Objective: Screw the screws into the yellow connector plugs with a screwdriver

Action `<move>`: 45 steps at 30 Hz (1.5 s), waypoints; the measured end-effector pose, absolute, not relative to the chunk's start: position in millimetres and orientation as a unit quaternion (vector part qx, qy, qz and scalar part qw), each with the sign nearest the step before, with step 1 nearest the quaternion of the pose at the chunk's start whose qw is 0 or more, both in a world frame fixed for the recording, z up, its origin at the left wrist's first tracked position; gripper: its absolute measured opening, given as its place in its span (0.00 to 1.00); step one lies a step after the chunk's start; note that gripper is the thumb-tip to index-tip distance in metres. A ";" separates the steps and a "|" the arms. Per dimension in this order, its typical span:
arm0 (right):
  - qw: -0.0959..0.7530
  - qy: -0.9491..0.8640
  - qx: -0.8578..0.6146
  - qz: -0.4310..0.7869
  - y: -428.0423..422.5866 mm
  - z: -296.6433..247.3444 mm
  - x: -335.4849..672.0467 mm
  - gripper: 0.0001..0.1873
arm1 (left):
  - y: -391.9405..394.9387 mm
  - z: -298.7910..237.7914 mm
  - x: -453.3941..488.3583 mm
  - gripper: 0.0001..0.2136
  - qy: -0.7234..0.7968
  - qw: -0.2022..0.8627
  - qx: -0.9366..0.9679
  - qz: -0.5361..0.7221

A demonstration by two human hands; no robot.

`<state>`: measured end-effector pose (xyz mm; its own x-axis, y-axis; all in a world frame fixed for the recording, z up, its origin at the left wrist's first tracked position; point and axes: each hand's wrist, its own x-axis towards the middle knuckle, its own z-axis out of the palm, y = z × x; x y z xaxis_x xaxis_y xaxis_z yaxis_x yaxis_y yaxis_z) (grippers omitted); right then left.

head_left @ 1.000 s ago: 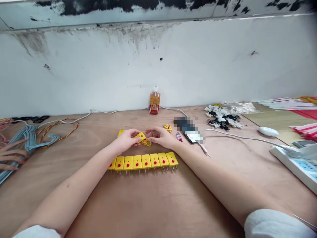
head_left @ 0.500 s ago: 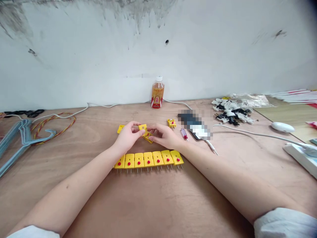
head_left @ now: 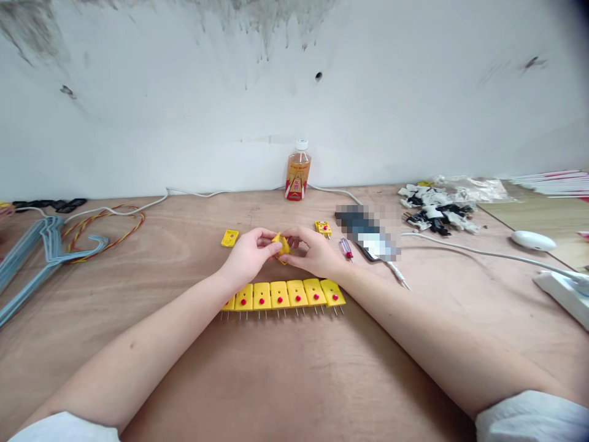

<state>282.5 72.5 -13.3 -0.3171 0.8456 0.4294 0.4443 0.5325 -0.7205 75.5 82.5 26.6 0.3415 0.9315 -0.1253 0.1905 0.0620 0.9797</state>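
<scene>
My left hand [head_left: 251, 253] pinches a yellow plug cover [head_left: 278, 240] between thumb and fingertips. My right hand [head_left: 315, 252] grips the yellow plug base [head_left: 286, 255], and the two pieces meet between my fingertips, tilted. Fingers hide much of both. Nearer to me lies a row of yellow two-pin plugs [head_left: 280, 296] with red screws, pins toward me; my left forearm covers its left end. A loose yellow cover [head_left: 229, 238] lies beyond my left hand. Past my right hand is an uncovered yellow plug [head_left: 324, 228], with a small clear-handled screwdriver [head_left: 346, 248] beside it.
A drink bottle [head_left: 298, 172] stands against the wall. On the right are a phone [head_left: 368, 236] with a cable, a pile of black and white pieces [head_left: 437, 209] and a power strip [head_left: 564, 294]. Blue hangers [head_left: 50, 252] and twisted wire [head_left: 138, 227] lie left.
The cover in my left hand has been brought onto the base in my right hand and tilted. The view has shifted slightly, so everything appears a little farther right.
</scene>
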 end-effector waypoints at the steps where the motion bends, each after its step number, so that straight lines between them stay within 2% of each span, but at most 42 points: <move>1: 0.406 -0.777 -0.421 0.232 72.2 -12.6 283.0 0.21 | 84.8 26.1 73.9 0.08 0.472 0.544 0.610 0.330; 4: 0.391 -0.789 -0.437 0.184 70.7 -9.5 284.5 0.19 | 94.2 26.4 61.3 0.10 0.492 0.450 0.687 0.290; 6: 0.371 -0.793 -0.455 0.166 68.5 -5.4 283.8 0.17 | 99.8 27.8 48.6 0.10 0.486 0.351 0.771 0.215; 9: 0.304 -0.806 -0.479 0.168 63.8 3.0 279.3 0.14 | 103.2 29.2 32.5 0.12 0.439 0.255 0.853 0.121; 13: 0.219 -0.825 -0.500 0.143 58.5 12.5 271.5 0.11 | 97.1 30.5 29.9 0.17 0.407 0.227 0.881 0.086; 20: 0.146 -0.840 -0.509 0.119 57.0 20.5 269.1 0.07 | 84.0 31.6 44.5 0.20 0.381 0.184 0.902 0.086; 24: 0.154 -0.829 -0.517 0.145 57.3 19.2 269.6 0.06 | 84.1 27.8 44.3 0.21 0.365 0.154 0.915 0.075; 31: 0.181 -0.819 -0.515 0.175 58.8 14.9 271.5 0.08 | 87.9 21.5 42.3 0.15 0.332 0.106 0.933 0.085; 39: 0.236 -0.800 -0.515 0.200 64.6 7.1 276.5 0.11 | 90.4 17.6 41.5 0.17 0.325 0.097 0.935 0.102; 45: 0.289 -0.838 -0.407 0.221 76.2 -14.5 289.8 0.16 | 80.9 15.7 45.8 0.16 0.310 0.034 0.946 0.094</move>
<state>289.8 76.2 -14.5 -0.5008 0.8103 0.3043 0.5545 0.5703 -0.6061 45.8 80.9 15.7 0.7907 0.5919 0.1564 0.5789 -0.8060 0.1234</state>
